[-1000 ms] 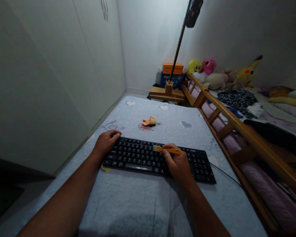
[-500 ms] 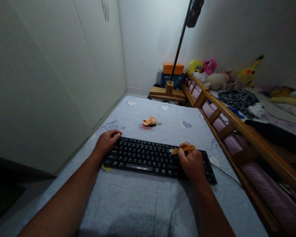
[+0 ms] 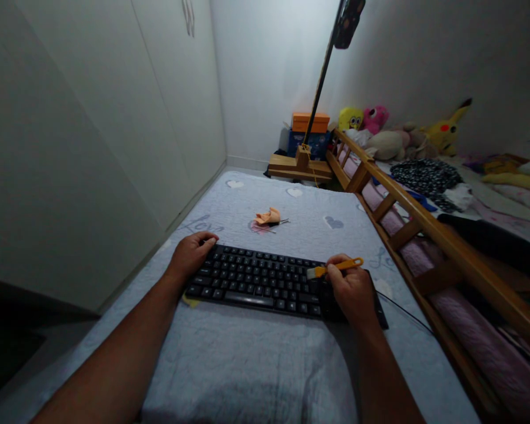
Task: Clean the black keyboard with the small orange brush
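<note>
A black computer keyboard [image 3: 256, 280] lies across the light-blue bed cover, its cable leading off to the right. My left hand [image 3: 193, 252] grips the keyboard's far left corner, thumb along the edge. Between the thumb and fingers of my right hand [image 3: 350, 287] is a small brush [image 3: 343, 265] with a yellow-orange handle. Its pale bristles point left, at the keys right of the middle. That hand covers part of the number pad. A yellow item [image 3: 189, 301], mostly hidden, peeks from beneath the keyboard's near left corner.
Beyond the keyboard lies a crumpled orange cloth [image 3: 268, 216] with thin metal sticks beside it. A wooden bed rail [image 3: 417, 227] runs along the right side. White wardrobe doors [image 3: 159, 118] stand on the left. A wooden stand [image 3: 301, 165] is past the bed's far end.
My right hand and the brush have moved a little to the right over the keyboard. My left hand and the keyboard look unmoved.
</note>
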{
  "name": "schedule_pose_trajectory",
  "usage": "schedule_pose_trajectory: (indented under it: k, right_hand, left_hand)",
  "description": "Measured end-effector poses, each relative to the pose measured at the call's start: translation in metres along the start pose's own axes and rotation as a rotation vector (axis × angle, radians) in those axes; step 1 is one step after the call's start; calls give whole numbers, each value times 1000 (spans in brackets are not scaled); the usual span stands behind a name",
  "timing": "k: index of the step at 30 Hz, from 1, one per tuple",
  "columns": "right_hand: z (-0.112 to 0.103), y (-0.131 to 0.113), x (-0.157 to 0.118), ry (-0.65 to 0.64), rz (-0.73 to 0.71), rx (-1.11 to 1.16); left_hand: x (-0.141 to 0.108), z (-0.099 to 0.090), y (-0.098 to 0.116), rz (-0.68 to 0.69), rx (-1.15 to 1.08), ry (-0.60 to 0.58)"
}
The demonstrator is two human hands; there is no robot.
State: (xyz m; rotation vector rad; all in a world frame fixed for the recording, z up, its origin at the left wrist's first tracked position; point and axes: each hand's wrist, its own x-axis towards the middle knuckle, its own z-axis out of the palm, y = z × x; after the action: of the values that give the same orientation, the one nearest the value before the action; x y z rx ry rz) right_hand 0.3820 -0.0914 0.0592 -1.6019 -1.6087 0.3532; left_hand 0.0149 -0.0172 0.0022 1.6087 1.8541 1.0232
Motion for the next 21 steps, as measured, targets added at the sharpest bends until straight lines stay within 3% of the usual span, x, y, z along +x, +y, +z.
schedule_pose_trajectory:
  k: [7, 12, 17, 21]
  right_hand:
    - [-4, 7, 2, 112, 1, -139]
    - [3, -1, -3, -10, -17, 74]
    - [13, -8, -6, -186, -93, 133]
    - [10, -6, -6, -152, -120, 66]
  left_hand:
    - [0, -1, 1, -13, 9, -4]
    - [0, -1, 1, -2, 2, -2]
    - [0, -1, 1, -12, 10, -7]
    - [0, -1, 0, -6, 12, -5]
